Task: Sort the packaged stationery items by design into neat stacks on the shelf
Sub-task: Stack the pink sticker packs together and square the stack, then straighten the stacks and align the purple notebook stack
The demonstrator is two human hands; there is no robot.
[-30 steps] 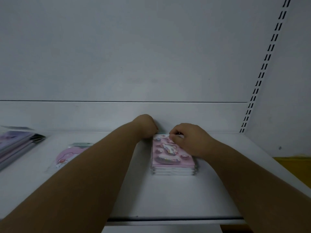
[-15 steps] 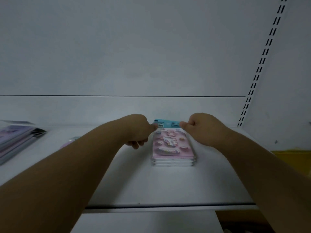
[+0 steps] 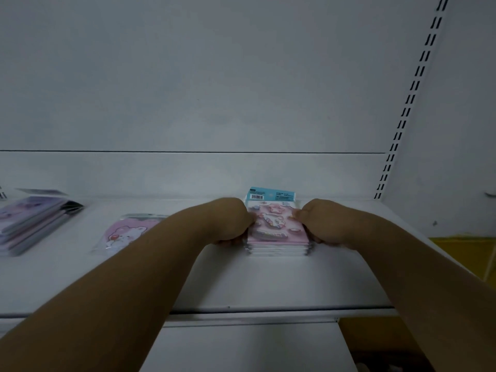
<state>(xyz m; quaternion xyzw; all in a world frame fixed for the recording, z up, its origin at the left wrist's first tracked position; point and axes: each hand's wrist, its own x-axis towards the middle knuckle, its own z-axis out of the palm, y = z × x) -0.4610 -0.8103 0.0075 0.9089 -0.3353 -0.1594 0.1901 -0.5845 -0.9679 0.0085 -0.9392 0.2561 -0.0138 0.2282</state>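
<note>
Both hands, the left hand (image 3: 233, 222) and right hand (image 3: 320, 224), press in on opposite sides of the pink sticker-pack stack (image 3: 277, 237) lying on the white shelf (image 3: 241, 280), near its back wall, fingers closed against it.

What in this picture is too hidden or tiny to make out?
- Head view: small print on the blue header card is too small.
- Bear packet: its right side is behind the left forearm.
- Purple stack: cut off by the left edge.
- Pink stack: its sides are covered by both hands.
</note>
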